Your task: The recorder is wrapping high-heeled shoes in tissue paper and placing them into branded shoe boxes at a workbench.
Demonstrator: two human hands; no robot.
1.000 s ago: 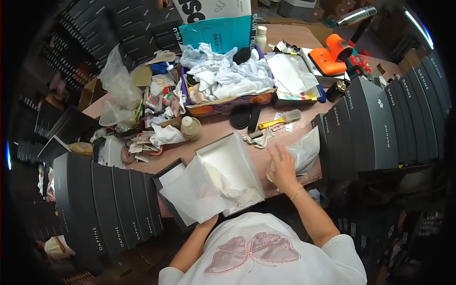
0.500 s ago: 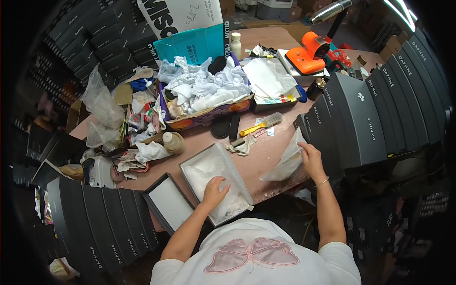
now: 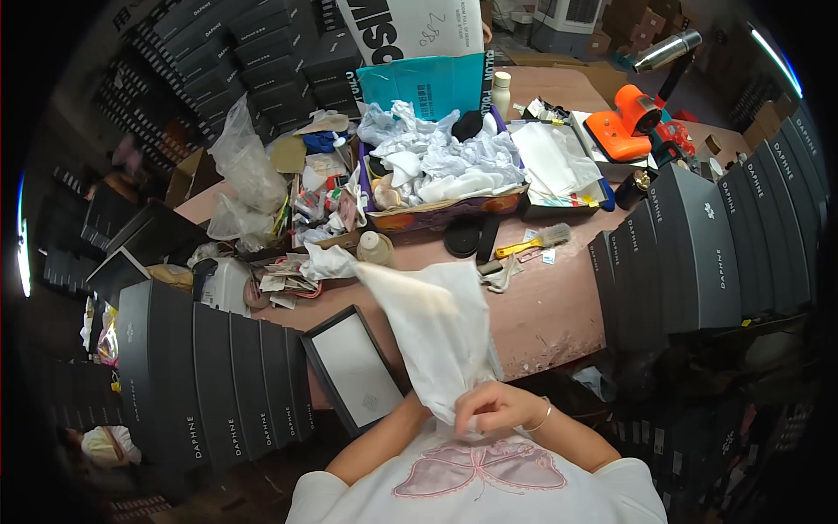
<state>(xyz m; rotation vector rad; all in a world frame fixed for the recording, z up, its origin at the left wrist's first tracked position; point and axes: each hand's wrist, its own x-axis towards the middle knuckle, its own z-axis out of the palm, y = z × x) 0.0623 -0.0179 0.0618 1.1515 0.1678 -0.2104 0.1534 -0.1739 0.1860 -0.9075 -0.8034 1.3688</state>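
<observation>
both hands (image 3: 489, 409) now raised, grip clamped on white tissue sheet (image 3: 436, 327); cluttered brown table (image 3: 550, 306).

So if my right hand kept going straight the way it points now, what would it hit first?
The white sheet it already grips. Past that, the right hand points left toward the open black box lid, though depth is unclear.

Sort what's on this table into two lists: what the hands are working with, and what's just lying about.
In hand:
- white tissue sheet, bunched by the right hand
- open dark box beside it; the left hand is hidden behind the sheet

Lying about:
- yellow-handled brush
- orange tool
- tray of crumpled paper
- stacked dark boxes
</observation>
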